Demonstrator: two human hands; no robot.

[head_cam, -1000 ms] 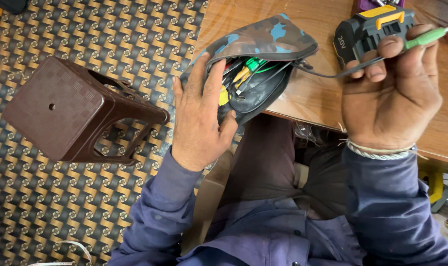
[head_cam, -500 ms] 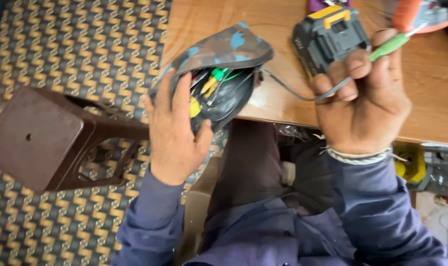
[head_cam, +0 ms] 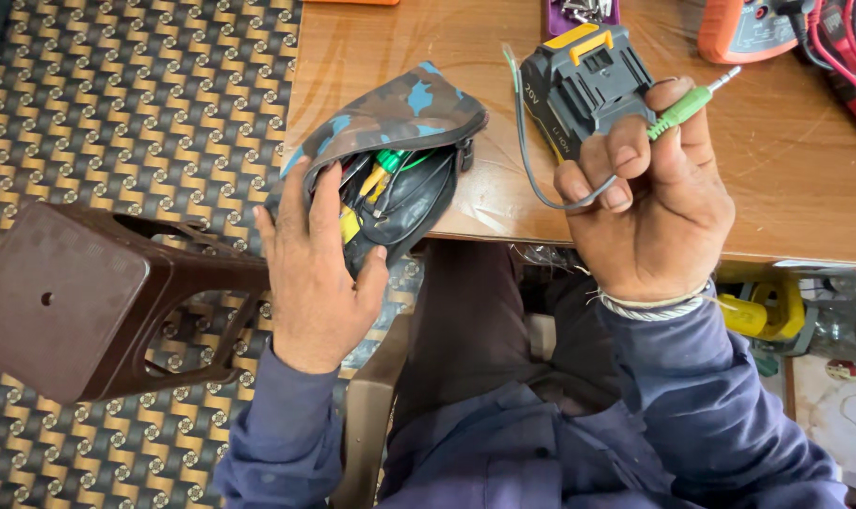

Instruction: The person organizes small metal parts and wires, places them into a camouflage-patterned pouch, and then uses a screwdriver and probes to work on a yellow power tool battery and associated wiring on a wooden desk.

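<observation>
Nearest the camera, the person's dark blue sleeves ran up from the lap. At the near left, a brown plastic stool (head_cam: 79, 302) lay tipped on its side on the patterned woven floor (head_cam: 136, 113). At the near right, below the table edge, a yellow tool (head_cam: 762, 306) sat among clutter.

The left hand (head_cam: 319, 273) gripped the near end of a grey-and-blue camouflage fabric zip pouch (head_cam: 390, 170), fingers spread along its upper lip and thumb pressed against its lower side, holding the mouth open. The pouch rested half over the near edge of the wooden table (head_cam: 795, 188), and its open mouth showed green and yellow plugs with dark cables bunched inside.

To the right, the right hand (head_cam: 649, 212) was raised over the table edge, its fingers curled and pressed together, pinching a green-sleeved audio jack plug (head_cam: 687, 102) whose metal tip pointed up and right. The plug's thin grey cable (head_cam: 527, 160) looped out left of the fist and rose toward the far side. A pale band circled that wrist.

Just beyond the fingers, touching them, stood a black and yellow battery pack (head_cam: 583, 80). Farther back lay a purple tray of small metal parts (head_cam: 583, 11) and, at the far right, an orange meter (head_cam: 753, 28) with red and black leads.
</observation>
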